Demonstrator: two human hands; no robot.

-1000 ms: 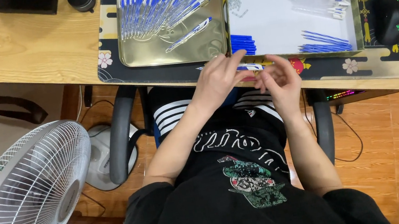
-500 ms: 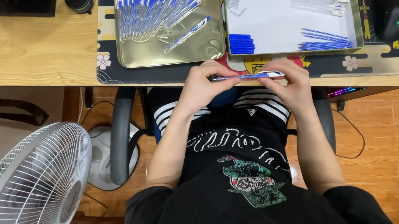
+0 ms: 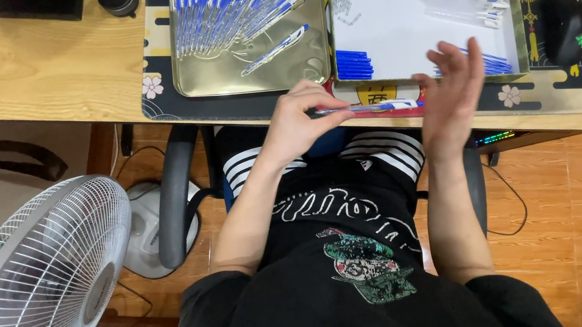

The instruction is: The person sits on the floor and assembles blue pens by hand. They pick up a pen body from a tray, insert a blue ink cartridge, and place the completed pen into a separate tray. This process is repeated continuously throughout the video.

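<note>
A moment ago both hands held the blue-and-white ballpoint pen (image 3: 367, 108) level between them, one at each end; now only the left hand (image 3: 298, 121) grips it, fingers closed round its left end, while the right hand (image 3: 453, 87) has let go and is lifted clear, open and flat, fingers spread, just beside the pen's free tip; the pen lies level above the lap, at the near edge of the wooden counter (image 3: 28, 71); that release suggests the joining of this pen is done; beyond it sit the gold metal tray of finished pens (image 3: 218, 75) and the white-lined tray of clear barrels and blue refills (image 3: 393, 27), untouched.
</note>
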